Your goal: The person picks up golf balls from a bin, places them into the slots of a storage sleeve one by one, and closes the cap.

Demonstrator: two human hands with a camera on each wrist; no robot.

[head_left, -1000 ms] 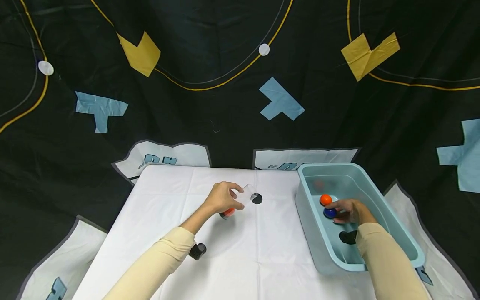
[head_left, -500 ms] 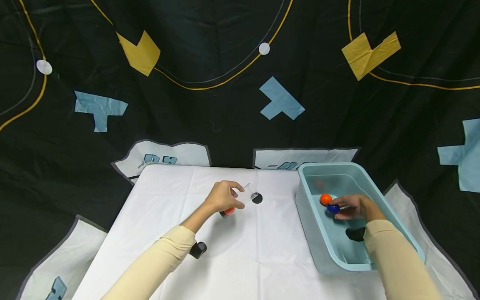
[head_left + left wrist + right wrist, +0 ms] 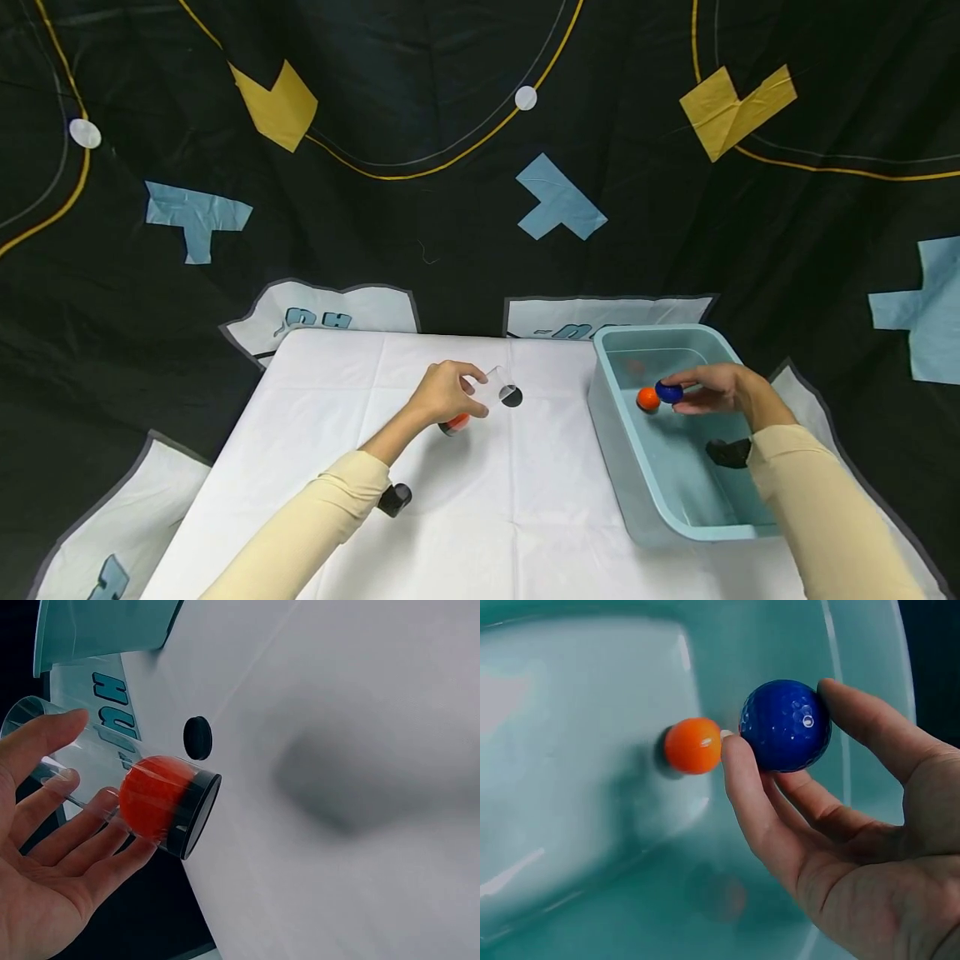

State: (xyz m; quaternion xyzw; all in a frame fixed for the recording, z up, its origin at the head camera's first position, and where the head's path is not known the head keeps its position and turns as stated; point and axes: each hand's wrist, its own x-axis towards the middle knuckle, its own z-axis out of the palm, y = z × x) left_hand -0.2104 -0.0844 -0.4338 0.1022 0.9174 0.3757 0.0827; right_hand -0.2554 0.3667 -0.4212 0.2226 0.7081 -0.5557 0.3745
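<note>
Left hand (image 3: 56,874) grips clear tube (image 3: 103,757), red ball (image 3: 152,796) inside; black disc (image 3: 198,738) right, maybe lid. Right hand (image 3: 870,870) pinches blue ball (image 3: 785,726) over bin (image 3: 618,425), orange ball (image 3: 693,745) to left.

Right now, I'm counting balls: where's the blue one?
In the head view, the blue ball is on the right, pinched by the right hand over the bin floor, beside the orange ball.

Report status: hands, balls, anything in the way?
Left hand holds clear tube, red-orange ball inside. Right hand pinches blue ball above bin floor. Orange ball on floor. Bin wall between hands.
</note>
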